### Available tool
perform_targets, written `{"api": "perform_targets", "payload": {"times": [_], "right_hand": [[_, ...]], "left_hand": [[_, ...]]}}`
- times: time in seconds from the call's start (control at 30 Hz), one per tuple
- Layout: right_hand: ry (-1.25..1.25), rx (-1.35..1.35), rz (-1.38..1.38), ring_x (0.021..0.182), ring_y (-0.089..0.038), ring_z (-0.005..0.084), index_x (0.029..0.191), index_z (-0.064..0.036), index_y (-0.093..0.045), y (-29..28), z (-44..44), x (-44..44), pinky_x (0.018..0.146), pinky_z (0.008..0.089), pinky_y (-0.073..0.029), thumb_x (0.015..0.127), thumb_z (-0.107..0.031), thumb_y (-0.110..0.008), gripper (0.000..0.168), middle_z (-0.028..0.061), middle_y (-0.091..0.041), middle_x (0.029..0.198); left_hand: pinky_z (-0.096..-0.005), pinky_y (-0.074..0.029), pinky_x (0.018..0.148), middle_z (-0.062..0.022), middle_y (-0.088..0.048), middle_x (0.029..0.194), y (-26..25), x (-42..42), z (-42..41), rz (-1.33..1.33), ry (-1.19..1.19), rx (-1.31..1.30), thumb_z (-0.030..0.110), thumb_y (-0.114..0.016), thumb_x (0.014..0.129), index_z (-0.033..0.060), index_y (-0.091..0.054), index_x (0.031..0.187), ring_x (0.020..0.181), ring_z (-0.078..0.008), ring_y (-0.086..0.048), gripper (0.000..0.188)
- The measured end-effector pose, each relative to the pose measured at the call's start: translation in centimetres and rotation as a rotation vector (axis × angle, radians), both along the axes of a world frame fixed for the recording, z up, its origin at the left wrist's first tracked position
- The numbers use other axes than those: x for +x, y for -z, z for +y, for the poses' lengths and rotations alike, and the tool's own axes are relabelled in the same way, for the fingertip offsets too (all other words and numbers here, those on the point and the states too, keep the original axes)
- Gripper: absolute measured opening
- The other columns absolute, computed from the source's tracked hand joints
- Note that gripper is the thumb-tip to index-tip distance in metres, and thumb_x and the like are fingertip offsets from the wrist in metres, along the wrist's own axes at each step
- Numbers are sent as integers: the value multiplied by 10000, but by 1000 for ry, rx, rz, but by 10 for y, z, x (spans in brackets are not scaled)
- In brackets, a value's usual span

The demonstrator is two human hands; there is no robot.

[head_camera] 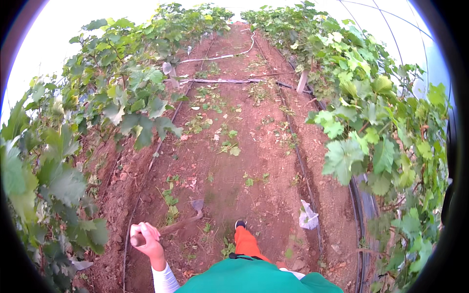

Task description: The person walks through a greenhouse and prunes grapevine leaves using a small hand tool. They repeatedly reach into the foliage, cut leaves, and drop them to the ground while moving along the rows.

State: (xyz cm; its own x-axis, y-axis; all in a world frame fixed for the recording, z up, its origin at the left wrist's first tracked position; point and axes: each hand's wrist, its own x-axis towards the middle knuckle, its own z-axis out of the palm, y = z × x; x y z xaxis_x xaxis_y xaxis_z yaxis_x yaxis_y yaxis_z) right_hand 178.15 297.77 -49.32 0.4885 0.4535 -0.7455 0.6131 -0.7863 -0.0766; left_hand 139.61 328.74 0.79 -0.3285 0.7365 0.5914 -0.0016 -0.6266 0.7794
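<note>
My left hand is closed around the wooden handle of a hoe, whose butt end pokes out past my fingers. The handle runs forward and right to a grey metal blade, held over the soil path or close to it; the exact gap cannot be told. Of my right hand, only a small patch shows beside the green garment, by a bit of white sleeve. Whether it holds anything is hidden. One orange trouser leg with a dark shoe is forward on the path.
Grapevine rows stand at left and right. Thin black hoses run along the path. A pale strip crosses it ahead, between short posts. White crumpled plastic and cut leaves lie on the soil.
</note>
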Motion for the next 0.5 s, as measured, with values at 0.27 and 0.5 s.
{"api": "perform_targets", "payload": {"times": [0.27,0.5], "right_hand": [[-113,-80,19,1161,-600,309,1148,-150,-692,-44,230,65,946,453,-496,892,-284,-518,337,103,-624,1256],[-200,59,56,1065,-645,342,1036,-100,-722,-41,324,108,869,481,-528,851,-297,-564,313,164,-672,1125]], "left_hand": [[-209,-290,362,17,-341,508,-19,49,98,-1,-66,11,78,-442,1000,80,-347,778,388,-54,-300,241],[-204,-292,370,5,-395,547,-16,139,196,104,-7,-11,91,-487,983,74,-367,809,396,-51,-351,212]]}}
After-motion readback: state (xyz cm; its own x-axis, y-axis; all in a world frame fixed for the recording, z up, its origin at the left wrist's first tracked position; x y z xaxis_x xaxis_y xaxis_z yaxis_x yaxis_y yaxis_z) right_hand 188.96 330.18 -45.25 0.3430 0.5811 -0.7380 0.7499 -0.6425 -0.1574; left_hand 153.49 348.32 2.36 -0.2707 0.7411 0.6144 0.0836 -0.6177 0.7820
